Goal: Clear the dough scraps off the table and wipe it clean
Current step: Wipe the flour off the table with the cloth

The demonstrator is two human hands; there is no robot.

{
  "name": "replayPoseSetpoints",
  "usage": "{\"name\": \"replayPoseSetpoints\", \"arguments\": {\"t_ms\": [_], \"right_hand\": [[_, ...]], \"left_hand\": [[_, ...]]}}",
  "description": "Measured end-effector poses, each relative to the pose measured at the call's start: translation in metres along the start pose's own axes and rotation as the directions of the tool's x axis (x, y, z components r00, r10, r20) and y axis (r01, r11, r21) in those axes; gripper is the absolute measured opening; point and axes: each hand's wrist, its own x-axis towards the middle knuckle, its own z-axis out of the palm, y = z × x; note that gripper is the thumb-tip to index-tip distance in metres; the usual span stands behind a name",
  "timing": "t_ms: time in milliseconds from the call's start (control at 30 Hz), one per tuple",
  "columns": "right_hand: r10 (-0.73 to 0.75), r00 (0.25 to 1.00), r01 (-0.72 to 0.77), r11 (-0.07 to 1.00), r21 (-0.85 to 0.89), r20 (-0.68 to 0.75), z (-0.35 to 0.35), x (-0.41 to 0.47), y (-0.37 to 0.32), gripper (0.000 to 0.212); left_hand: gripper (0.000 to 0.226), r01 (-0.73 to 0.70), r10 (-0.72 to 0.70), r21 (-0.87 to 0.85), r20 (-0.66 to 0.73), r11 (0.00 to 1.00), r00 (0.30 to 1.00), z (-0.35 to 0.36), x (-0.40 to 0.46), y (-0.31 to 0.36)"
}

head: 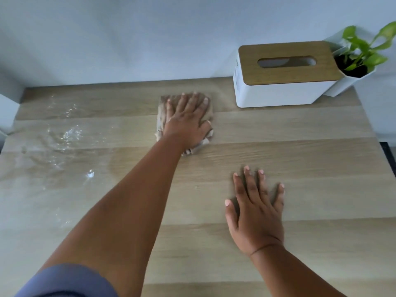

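Left hand: the left hand (pixel 186 120) is stretched way out across the table, palm down, fingers spread flat on top of a cloth. Not pinching it, just pressing on it with an open palm.

Cloth: beige-brown cleaning cloth (pixel 163 116), bunched and crumpled, poking out on both sides of the hand and under the heel of the palm. It sits toward the far middle of the table, just left of the tissue box but not touching it.

Right hand: the right hand (pixel 256 213) is flat on the bare wood closer to the body, fingers splayed, holding nothing. It's well apart from the cloth.

Sleeve: bit of blue-purple sleeve (pixel 68 281) on the left upper arm at the bottom left corner.

Table: light wooden table (pixel 310 168) with plank-like grain. Looks streak-free around both hands.

Residue: whitish floury smears and specks (pixel 68 133) over the left part of the table, with one small white blob (pixel 90 174) a bit nearer. Kinda blurry, so can't say if it's dough or flour.

Tissue box: white tissue box (pixel 285 76) with a wooden slotted lid, far right against the wall.

Plant: small green plant in a white angular pot (pixel 351 81), tucked right beside the box in the corner.
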Motion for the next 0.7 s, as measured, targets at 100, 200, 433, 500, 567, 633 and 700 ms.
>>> {"name": "replayPoseSetpoints", "arguments": {"t_ms": [100,200,433,500,567,633,700], "right_hand": [[0.011,1.000,-0.011,1.000,-0.003,0.014,-0.003,-0.001,-0.002,0.070],[0.009,1.000,-0.009,1.000,-0.009,0.005,-0.003,-0.005,-0.003,0.070],[-0.002,1.000,0.003,1.000,0.011,-0.030,-0.003,-0.003,-0.002,0.069],[0.007,1.000,-0.007,1.000,0.017,-0.020,-0.002,-0.003,-0.002,0.069],[0.013,1.000,-0.013,1.000,0.015,-0.016,-0.001,-0.002,-0.001,0.068],[0.010,1.000,-0.010,1.000,0.010,-0.023,0.001,-0.003,0.000,0.069],[0.008,0.999,-0.008,1.000,0.010,-0.039,0.003,-0.003,0.002,0.069]], "left_hand": [[0.077,-0.138,0.138,0.011,-0.034,0.990,0.990,0.015,-0.064,0.016],[0.072,-0.250,0.246,-0.022,-0.106,0.968,0.963,0.031,-0.135,0.002],[0.077,0.067,-0.072,-0.055,-0.084,0.996,0.994,0.011,-0.124,-0.070],[0.079,0.204,-0.207,-0.051,-0.061,0.978,0.976,0.002,-0.084,-0.071],[0.082,0.277,-0.279,-0.054,-0.032,0.959,0.960,-0.002,-0.048,-0.060],[0.082,0.299,-0.300,-0.065,-0.013,0.952,0.954,-0.001,-0.028,-0.044],[0.082,0.261,-0.262,-0.059,-0.016,0.964,0.965,0.003,-0.026,-0.029]]}}
